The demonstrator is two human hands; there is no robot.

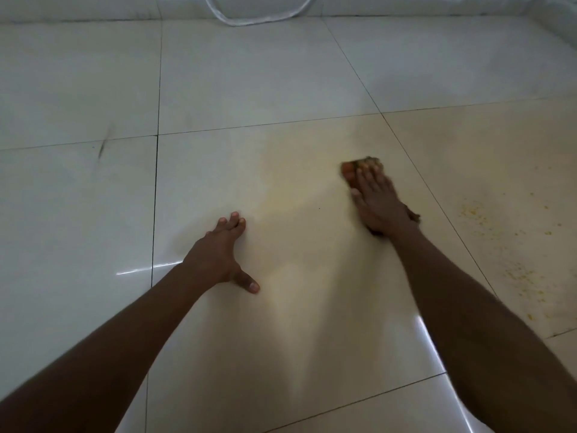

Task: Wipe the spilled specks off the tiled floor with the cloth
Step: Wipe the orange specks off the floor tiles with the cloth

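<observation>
My right hand [379, 204] lies flat on a small brownish-orange cloth [349, 170], pressing it onto the pale tiled floor [249, 79]; only the cloth's edges show around the fingers and wrist. Yellow specks [474, 212] are scattered on the tile to the right of that hand, and more specks [524, 279] lie nearer me. A faint yellowish smear [281, 195] stains the tile between my hands. My left hand [223, 254] rests flat on the floor, fingers spread, holding nothing.
A white looped cord or hose [249, 18] lies at the far edge by the white wall base [93, 10]. A dark streak [103, 146] marks the left tile. Dark grout lines cross the glossy floor.
</observation>
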